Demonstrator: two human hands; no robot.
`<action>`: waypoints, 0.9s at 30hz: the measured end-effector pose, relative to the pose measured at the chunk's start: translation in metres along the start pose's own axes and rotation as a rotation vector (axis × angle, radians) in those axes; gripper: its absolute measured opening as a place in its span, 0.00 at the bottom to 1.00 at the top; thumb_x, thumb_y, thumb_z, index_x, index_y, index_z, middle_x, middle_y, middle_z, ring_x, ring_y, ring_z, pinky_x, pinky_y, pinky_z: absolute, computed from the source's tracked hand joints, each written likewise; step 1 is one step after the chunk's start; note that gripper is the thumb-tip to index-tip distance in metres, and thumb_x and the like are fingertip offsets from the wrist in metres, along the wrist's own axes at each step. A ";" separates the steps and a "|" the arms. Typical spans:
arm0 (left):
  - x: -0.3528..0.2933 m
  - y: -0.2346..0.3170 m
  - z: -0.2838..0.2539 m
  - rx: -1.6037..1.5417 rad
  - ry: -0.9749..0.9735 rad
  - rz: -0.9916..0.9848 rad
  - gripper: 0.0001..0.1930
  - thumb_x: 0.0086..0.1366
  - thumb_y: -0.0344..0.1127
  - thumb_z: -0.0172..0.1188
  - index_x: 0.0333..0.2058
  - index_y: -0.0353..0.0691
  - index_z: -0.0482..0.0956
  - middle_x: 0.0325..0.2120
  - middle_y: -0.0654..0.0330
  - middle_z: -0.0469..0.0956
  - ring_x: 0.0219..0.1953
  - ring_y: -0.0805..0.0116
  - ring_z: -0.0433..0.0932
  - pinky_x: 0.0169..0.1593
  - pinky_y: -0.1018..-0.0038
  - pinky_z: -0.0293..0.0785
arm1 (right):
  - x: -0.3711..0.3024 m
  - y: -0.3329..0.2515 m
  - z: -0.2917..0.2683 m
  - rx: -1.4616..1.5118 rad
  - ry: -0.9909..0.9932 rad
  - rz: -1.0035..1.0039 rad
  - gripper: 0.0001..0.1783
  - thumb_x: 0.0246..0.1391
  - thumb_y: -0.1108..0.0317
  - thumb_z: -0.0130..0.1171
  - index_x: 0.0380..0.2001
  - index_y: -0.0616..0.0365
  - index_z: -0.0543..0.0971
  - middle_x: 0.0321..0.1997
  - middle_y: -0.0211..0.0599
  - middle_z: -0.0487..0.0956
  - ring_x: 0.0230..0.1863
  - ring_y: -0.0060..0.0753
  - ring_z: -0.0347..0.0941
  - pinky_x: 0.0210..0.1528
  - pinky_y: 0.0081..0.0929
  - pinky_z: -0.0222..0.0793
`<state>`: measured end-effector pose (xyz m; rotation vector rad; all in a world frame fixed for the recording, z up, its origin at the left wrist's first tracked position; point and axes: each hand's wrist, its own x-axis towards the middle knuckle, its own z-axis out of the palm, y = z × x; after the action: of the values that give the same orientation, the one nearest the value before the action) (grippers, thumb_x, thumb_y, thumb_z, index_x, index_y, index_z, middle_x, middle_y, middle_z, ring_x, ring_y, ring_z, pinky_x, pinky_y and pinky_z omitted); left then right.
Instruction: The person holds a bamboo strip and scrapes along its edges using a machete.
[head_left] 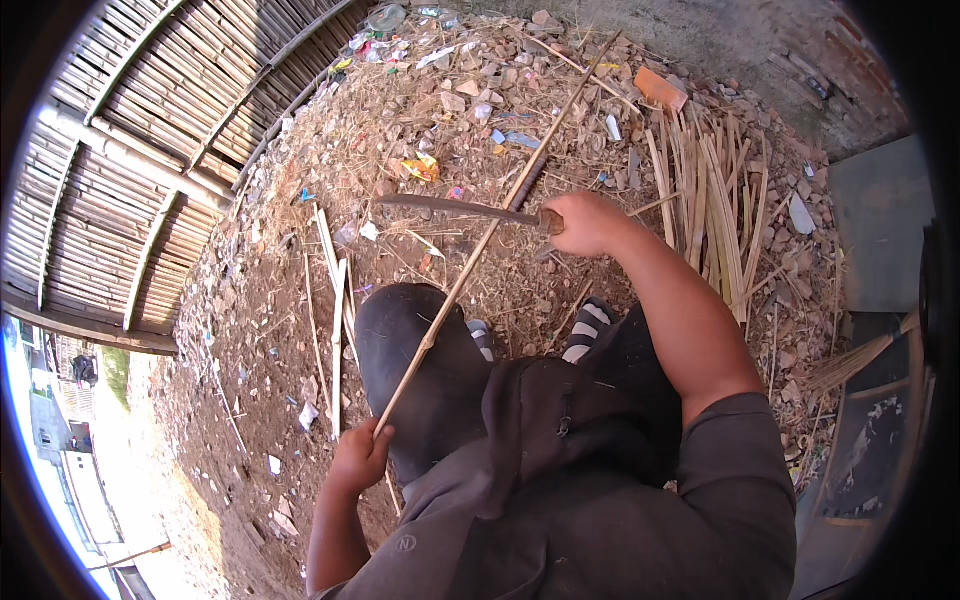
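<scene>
My left hand (360, 456) is closed around the near end of a long, thin bamboo stick (428, 338). The stick slants away over my left knee toward the far rubble, with a knot partway along it. In my right hand (588, 224) is the wooden handle of a machete with a long, slightly curved dark blade (440, 205). Its blade points left and crosses the stick beyond my knees; whether the edge touches or only passes over it, I cannot tell.
Split bamboo strips (715, 195) lie heaped at the right, and a few more strips (338, 345) lie left of my knee. Rubble and litter cover the ground around an orange brick (660, 90). A bamboo fence (160, 130) stands left, a wall (740, 60) at the far right.
</scene>
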<state>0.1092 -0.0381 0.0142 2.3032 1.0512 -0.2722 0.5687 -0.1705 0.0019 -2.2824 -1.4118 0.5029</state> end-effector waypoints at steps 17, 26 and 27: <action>-0.011 -0.010 -0.011 0.046 -0.048 -0.027 0.16 0.71 0.43 0.54 0.33 0.35 0.76 0.25 0.41 0.77 0.33 0.38 0.78 0.36 0.52 0.71 | -0.001 0.027 0.002 -0.037 -0.022 0.134 0.11 0.43 0.63 0.62 0.31 0.54 0.78 0.29 0.44 0.79 0.34 0.51 0.78 0.36 0.45 0.71; -0.020 -0.043 0.005 0.069 0.048 0.040 0.13 0.70 0.41 0.56 0.32 0.36 0.74 0.25 0.40 0.76 0.32 0.35 0.77 0.35 0.50 0.70 | -0.005 0.045 0.000 0.216 0.087 0.035 0.19 0.42 0.60 0.66 0.37 0.59 0.80 0.30 0.46 0.81 0.34 0.44 0.78 0.39 0.39 0.73; -0.015 -0.045 0.007 0.058 0.077 0.051 0.13 0.70 0.41 0.56 0.32 0.36 0.73 0.24 0.40 0.76 0.32 0.34 0.77 0.34 0.49 0.70 | -0.004 0.059 -0.006 0.207 0.100 0.032 0.19 0.42 0.60 0.66 0.37 0.59 0.80 0.30 0.46 0.81 0.34 0.44 0.78 0.39 0.39 0.73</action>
<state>0.0667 -0.0281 -0.0046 2.4054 1.0332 -0.1980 0.6149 -0.1989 -0.0231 -2.1373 -1.2172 0.5114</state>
